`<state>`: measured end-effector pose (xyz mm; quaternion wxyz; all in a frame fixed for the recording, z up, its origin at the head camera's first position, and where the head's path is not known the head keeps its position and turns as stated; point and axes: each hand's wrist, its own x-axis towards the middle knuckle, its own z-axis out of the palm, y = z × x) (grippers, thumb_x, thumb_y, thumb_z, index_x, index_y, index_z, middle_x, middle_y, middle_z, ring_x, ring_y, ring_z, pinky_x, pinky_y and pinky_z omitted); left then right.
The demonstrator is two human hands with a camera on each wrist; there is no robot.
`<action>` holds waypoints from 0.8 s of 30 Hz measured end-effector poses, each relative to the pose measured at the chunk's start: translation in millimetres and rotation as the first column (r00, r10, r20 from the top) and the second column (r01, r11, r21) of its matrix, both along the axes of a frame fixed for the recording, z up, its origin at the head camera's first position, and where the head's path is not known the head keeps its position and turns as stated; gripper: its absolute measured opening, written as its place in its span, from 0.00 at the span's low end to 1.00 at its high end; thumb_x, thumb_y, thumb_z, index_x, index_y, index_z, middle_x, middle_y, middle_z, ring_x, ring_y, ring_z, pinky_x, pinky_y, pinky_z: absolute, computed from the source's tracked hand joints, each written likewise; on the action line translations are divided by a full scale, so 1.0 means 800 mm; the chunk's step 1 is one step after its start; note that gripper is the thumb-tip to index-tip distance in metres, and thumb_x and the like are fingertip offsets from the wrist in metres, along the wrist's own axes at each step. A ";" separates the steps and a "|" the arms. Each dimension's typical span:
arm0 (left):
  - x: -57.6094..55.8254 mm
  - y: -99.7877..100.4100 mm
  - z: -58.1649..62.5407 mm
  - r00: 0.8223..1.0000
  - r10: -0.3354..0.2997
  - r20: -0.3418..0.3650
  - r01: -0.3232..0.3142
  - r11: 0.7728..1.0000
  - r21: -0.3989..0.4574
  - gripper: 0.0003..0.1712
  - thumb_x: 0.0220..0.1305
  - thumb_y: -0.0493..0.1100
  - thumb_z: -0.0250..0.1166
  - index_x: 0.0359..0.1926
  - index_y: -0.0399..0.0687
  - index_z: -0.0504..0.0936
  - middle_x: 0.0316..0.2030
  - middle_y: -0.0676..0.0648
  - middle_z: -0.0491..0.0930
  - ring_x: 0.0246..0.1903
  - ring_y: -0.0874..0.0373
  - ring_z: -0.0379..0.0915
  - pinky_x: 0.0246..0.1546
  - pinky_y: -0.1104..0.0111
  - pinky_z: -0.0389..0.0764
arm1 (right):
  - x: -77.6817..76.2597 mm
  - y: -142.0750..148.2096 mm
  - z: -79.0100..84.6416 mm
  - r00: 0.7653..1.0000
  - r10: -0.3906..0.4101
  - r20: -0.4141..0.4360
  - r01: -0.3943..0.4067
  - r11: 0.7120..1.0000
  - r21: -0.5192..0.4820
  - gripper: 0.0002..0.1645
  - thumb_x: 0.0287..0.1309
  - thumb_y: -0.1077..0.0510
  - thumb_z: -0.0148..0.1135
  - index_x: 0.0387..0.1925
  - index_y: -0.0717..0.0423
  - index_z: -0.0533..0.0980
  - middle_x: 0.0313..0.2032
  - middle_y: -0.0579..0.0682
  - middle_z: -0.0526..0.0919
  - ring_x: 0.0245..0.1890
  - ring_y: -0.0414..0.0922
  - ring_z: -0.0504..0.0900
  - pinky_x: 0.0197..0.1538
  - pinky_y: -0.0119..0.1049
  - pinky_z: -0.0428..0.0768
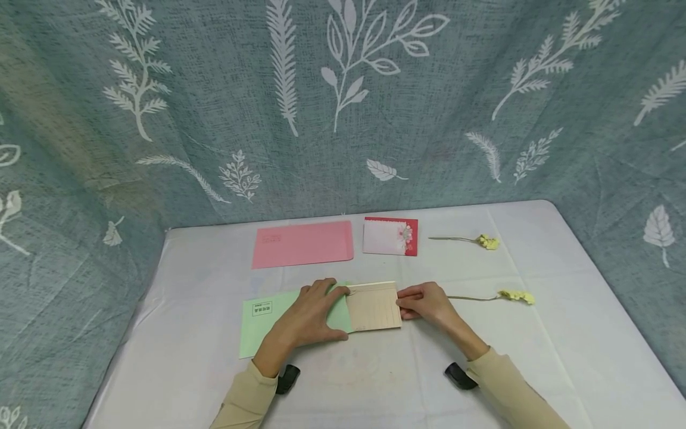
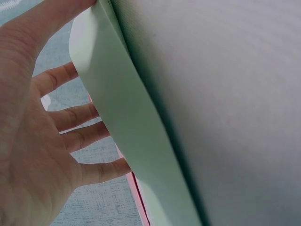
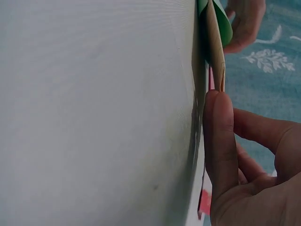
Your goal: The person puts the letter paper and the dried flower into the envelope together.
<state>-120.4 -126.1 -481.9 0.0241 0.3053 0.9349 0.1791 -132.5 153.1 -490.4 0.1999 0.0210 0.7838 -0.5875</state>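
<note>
A pale green envelope lies at the middle left of the table, with a printed box at its left end. My left hand spans its right end, thumb at the near edge and fingers at the far edge. From that end sticks out a cream lined card, its left part hidden by the envelope or my hand. The thumb and fingers of my right hand pinch the card's right edge. In the right wrist view the card looks layered, and the green paper curves around it.
Farther back lie a pink envelope and a red-and-white card with a flower print. Two yellow flowers on thin stems, one farther and one nearer, lie at the right. A patterned teal cloth hangs behind the white table.
</note>
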 end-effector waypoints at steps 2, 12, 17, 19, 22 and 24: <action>0.000 0.000 -0.001 1.000 0.002 -0.001 -0.002 1.000 -0.004 0.47 0.39 0.61 0.80 0.61 0.51 0.74 0.59 0.39 0.70 0.59 0.44 0.67 0.56 0.47 0.69 | -0.001 -0.004 0.001 1.000 0.008 0.000 -0.008 1.000 0.003 0.15 0.60 0.66 0.64 0.45 0.76 0.79 0.30 0.60 0.87 0.22 0.40 0.84 0.32 0.35 0.85; 0.000 0.002 0.000 1.000 0.016 0.007 -0.015 1.000 -0.010 0.47 0.40 0.61 0.79 0.61 0.50 0.73 0.59 0.40 0.70 0.59 0.45 0.67 0.56 0.48 0.69 | -0.013 -0.020 0.006 0.999 0.049 0.016 -0.050 0.999 0.001 0.14 0.60 0.67 0.63 0.45 0.75 0.80 0.30 0.58 0.87 0.23 0.38 0.83 0.32 0.33 0.84; 0.000 0.002 0.001 1.000 0.020 0.020 -0.020 1.000 -0.017 0.47 0.41 0.62 0.79 0.62 0.50 0.73 0.59 0.39 0.70 0.59 0.45 0.66 0.57 0.48 0.69 | -0.018 -0.032 0.009 0.997 0.077 0.013 -0.077 0.997 0.008 0.14 0.60 0.66 0.64 0.45 0.75 0.80 0.30 0.58 0.87 0.23 0.38 0.83 0.32 0.34 0.84; 0.000 0.002 0.001 1.000 0.019 0.019 -0.018 1.000 -0.023 0.47 0.41 0.62 0.79 0.62 0.50 0.73 0.59 0.40 0.70 0.59 0.45 0.66 0.57 0.48 0.68 | -0.020 -0.035 0.009 0.997 0.083 0.009 -0.083 0.996 0.009 0.14 0.61 0.66 0.64 0.45 0.74 0.80 0.31 0.58 0.87 0.23 0.38 0.83 0.32 0.34 0.84; 0.000 0.002 0.002 1.000 0.017 0.018 -0.016 1.000 -0.025 0.47 0.41 0.62 0.78 0.62 0.50 0.73 0.59 0.40 0.70 0.59 0.45 0.66 0.57 0.49 0.68 | -0.023 -0.039 0.009 0.996 0.086 0.005 -0.086 0.996 0.010 0.15 0.61 0.66 0.64 0.46 0.74 0.80 0.31 0.58 0.87 0.23 0.38 0.82 0.32 0.34 0.84; 0.000 0.002 0.002 1.000 0.018 0.018 -0.018 1.000 -0.023 0.47 0.41 0.62 0.78 0.62 0.50 0.73 0.59 0.40 0.70 0.59 0.45 0.66 0.57 0.48 0.68 | -0.024 -0.041 0.009 0.996 0.088 0.002 -0.088 0.996 0.012 0.15 0.61 0.66 0.64 0.46 0.73 0.80 0.31 0.58 0.87 0.23 0.38 0.82 0.32 0.34 0.84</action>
